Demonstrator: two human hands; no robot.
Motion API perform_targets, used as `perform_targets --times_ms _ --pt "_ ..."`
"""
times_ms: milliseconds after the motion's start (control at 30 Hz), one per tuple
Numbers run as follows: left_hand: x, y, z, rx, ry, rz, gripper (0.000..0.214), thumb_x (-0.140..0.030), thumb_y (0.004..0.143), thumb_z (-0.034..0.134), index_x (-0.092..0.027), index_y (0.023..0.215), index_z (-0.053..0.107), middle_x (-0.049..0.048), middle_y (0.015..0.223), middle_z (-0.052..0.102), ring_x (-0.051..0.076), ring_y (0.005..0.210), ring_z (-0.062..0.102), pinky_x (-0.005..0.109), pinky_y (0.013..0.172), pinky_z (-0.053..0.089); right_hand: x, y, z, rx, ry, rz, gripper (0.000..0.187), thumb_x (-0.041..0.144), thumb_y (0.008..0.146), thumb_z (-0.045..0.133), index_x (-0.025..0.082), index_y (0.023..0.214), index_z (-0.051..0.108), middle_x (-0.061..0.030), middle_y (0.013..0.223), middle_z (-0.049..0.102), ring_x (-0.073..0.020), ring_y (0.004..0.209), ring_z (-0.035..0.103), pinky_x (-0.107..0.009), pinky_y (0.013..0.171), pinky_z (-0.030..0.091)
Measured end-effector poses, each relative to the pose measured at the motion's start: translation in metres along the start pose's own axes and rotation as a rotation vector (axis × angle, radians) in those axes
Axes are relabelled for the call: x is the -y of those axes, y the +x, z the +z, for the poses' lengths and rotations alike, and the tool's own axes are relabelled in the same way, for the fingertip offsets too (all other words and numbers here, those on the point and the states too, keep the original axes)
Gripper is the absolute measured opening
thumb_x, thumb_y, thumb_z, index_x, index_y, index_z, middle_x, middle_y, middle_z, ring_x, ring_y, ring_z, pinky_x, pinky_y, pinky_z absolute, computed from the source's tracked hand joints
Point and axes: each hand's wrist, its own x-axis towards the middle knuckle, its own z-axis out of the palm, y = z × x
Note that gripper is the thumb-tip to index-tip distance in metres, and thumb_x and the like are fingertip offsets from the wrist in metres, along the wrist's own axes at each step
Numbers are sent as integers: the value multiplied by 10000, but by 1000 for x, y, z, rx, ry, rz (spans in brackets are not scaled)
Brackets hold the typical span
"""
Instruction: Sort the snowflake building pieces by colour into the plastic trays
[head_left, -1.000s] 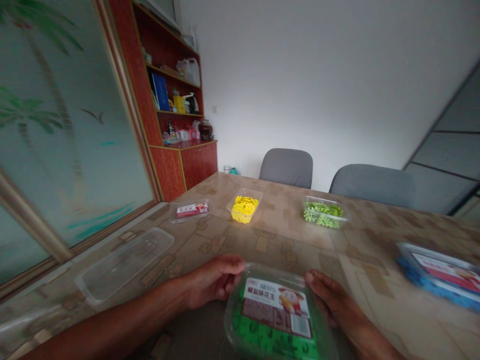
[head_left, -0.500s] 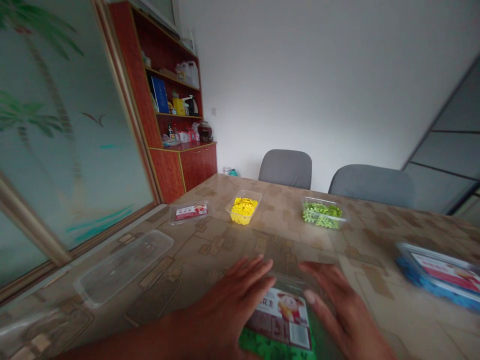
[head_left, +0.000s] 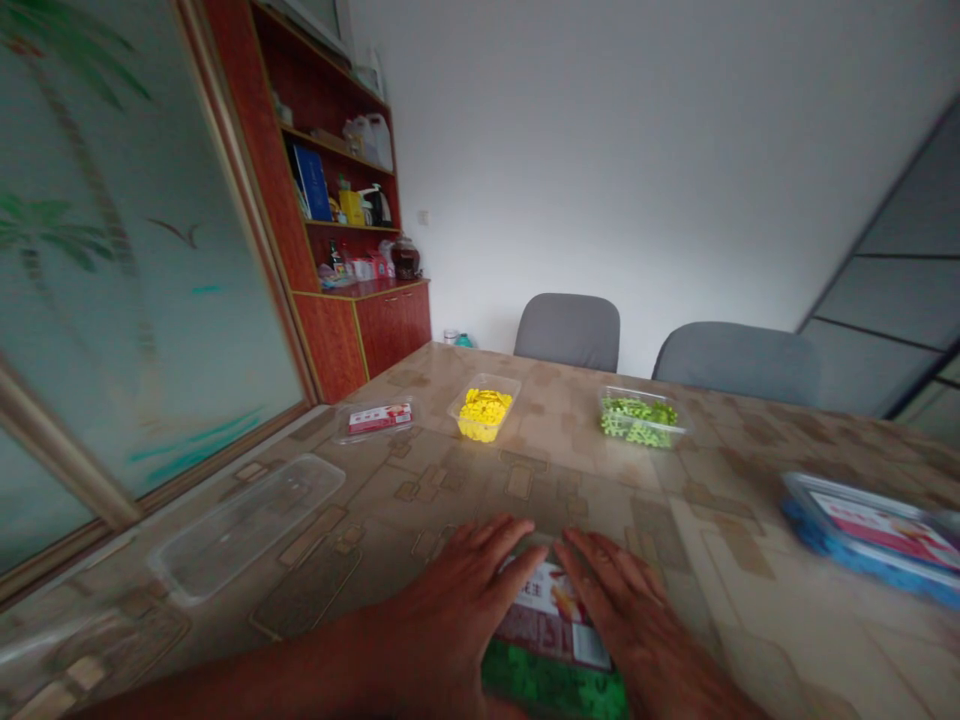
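A clear plastic box (head_left: pixel 551 680) of dark green pieces sits right in front of me, its lid bearing a printed label (head_left: pixel 544 610). My left hand (head_left: pixel 472 590) lies over the lid's left side, fingers stretched forward. On the right side, my right hand (head_left: pixel 619 595) rests along the lid and covers part of the label. Both hands appear to touch the lid, and neither is wrapped around anything. The box's far edge and sides are mostly hidden under the hands.
Farther back stand open boxes of yellow pieces (head_left: pixel 485 412) and light green pieces (head_left: pixel 639 420). A lidded box of blue pieces (head_left: pixel 877 540) is at the right. Loose clear lids lie left, one labelled (head_left: pixel 381 417), one plain (head_left: pixel 247 525). Grey chairs (head_left: pixel 568 330) line the far side.
My right hand has moved left and come down onto the lid, closer to my left hand. My left hand stays over the left side.
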Motion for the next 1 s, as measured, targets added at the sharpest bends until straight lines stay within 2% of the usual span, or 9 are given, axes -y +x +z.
perform_targets --times_ms 133,300,467,567,633,700,767,867,1000 --pt "1 0 -4 41 19 4 1096 -680 628 660 -126 1467 223 200 1527 97 403 1383 127 583 1091 187 12 2 -25 79 47 34 1156 532 631 730 153 1498 65 -184 1501 258 -407 1343 265 -564 1058 303" --pt "18 -10 -18 59 1 144 1038 -695 623 667 -248 1459 245 122 1546 12 388 1390 68 568 1098 177 18 1 -34 67 55 19 1128 490 607 781 222 1494 137 -176 1523 194 -405 1356 234 -571 1042 317" --pt "35 -12 -13 -61 93 283 836 -583 806 576 -241 1468 197 119 1544 92 330 1402 104 509 1139 100 7 1 -31 -65 80 62 945 461 712 698 269 1481 182 -153 1550 79 -421 1364 190 -636 1010 304" --pt "36 -8 -4 -82 130 264 802 -559 856 521 -193 1475 165 149 1538 104 333 1404 89 503 1142 86 -2 5 -33 -137 172 244 689 512 838 527 237 1432 313 -151 1505 244 -380 1346 271 -611 1023 309" --pt "35 -6 0 -79 137 227 816 -570 844 533 -196 1475 175 148 1540 92 348 1403 79 517 1138 68 -7 7 -35 -143 292 431 605 546 889 409 208 1390 379 -155 1344 473 -333 1232 453 -537 988 398" --pt "33 -6 2 -89 129 205 814 -569 832 549 -214 1472 192 138 1543 87 360 1401 76 530 1132 75 -9 7 -37 -81 462 600 633 588 891 368 195 1387 384 -132 1091 630 -290 993 615 -449 852 508" --pt "33 -6 3 -109 116 204 808 -551 828 566 -224 1470 201 130 1544 86 367 1399 79 528 1129 101 -10 5 -40 45 670 698 707 628 863 407 196 1419 345 -90 860 677 -251 739 660 -367 652 553" --pt "33 -7 5 -125 118 207 805 -527 826 582 -226 1470 205 124 1546 84 374 1397 82 517 1131 109 -10 -1 -46 228 947 781 833 630 815 517 206 1470 225 -19 636 638 -172 482 598 -248 419 478" --pt "34 -5 7 -105 153 200 802 -552 832 560 -216 1470 210 132 1546 66 372 1400 63 513 1136 75 -9 -5 -55 326 1186 802 1003 572 769 637 197 1489 48 14 622 630 -94 421 557 -151 375 408"
